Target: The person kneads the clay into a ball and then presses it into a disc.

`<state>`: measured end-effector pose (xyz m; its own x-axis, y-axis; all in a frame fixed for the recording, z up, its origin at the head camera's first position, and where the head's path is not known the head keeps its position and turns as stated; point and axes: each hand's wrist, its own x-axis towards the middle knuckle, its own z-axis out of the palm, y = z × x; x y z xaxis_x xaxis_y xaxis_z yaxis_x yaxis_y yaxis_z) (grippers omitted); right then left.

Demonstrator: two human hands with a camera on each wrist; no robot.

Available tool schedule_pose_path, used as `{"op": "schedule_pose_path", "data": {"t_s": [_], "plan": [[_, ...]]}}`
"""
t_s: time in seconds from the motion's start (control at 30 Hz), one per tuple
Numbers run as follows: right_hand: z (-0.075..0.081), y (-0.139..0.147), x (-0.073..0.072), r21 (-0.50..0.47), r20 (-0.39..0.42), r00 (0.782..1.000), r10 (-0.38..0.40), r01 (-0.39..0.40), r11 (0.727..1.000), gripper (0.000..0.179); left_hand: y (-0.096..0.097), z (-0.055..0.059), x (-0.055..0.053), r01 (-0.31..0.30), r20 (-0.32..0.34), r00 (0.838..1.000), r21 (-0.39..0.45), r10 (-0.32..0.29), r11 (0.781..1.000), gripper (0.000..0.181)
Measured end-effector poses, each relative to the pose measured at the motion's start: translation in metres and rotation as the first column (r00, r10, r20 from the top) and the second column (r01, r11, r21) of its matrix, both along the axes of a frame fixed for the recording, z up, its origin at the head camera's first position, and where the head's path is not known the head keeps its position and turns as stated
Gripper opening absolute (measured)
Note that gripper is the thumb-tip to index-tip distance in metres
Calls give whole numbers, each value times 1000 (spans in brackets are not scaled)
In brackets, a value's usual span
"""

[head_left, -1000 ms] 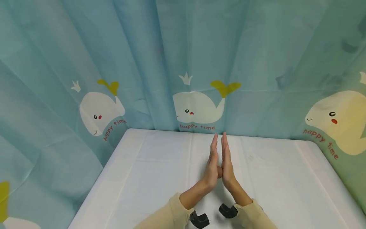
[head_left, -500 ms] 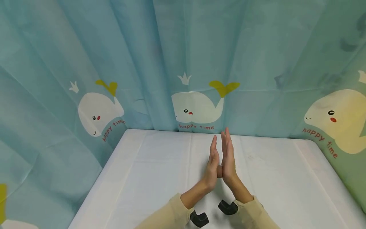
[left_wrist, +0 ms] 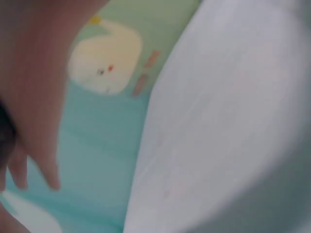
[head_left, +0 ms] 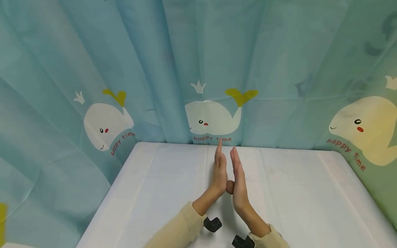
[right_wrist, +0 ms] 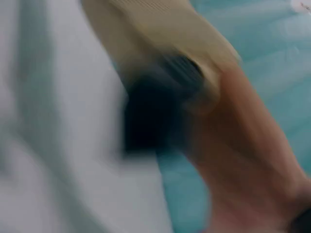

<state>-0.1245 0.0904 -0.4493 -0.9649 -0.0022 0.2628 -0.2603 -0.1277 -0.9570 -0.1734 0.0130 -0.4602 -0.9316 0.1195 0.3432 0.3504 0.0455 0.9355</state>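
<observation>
round brown ball (head_left: 230, 187) has shifted leftward between left hand (head_left: 220, 174) and right hand (head_left: 240, 184).

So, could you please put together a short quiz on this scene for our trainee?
1. Short answer: What sits between the left hand and the right hand?
2. True or false: Both hands are clenched into fists.
3. Multiple choice: Which words are printed on the curtain?
A) good night
B) happy time
C) sweet dreams

Key:
1. A small brown lump.
2. False; both are held flat, fingers straight.
3. B
</observation>
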Motion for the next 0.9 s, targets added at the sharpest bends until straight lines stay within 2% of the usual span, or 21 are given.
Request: {"op": "schedule_pose_path", "data": {"t_s": [0.1,0.2,0.27,0.37,0.47,0.53,0.63,0.73,0.83,0.9], "plan": [[-1,12,-19,-18,-7,999,-39,39,999,55,6,0,16,95,-5,995,-9,-95,995,57],[-15,20,-33,-22,-5,997,-71,71,997,55,12,7,27,181,38,982,65,-183,981,59],[-26,18,-33,2,4,997,-71,71,997,55,12,12,27,186,70,978,131,-196,974,59],[-32,8,-20,38,7,999,-31,31,999,55,8,15,17,135,109,982,179,-156,975,58],[-21,-2,-4,59,-20,1000,4,-3,998,55,3,9,6,83,126,987,143,-101,986,58],[-9,-3,-1,72,-44,999,4,-1,997,54,1,3,4,94,132,985,118,-109,989,58],[2,5,-10,86,-69,997,-44,50,995,54,4,-2,11,178,125,974,116,-192,977,62],[0,18,-27,76,-49,992,-119,122,990,53,8,1,23,261,133,951,132,-278,956,63],[-11,24,-35,97,-61,983,-171,176,980,53,9,8,31,269,180,937,172,-299,948,63],[-17,19,-31,118,-77,984,-160,168,979,53,7,11,30,241,209,936,204,-283,949,63]]}}
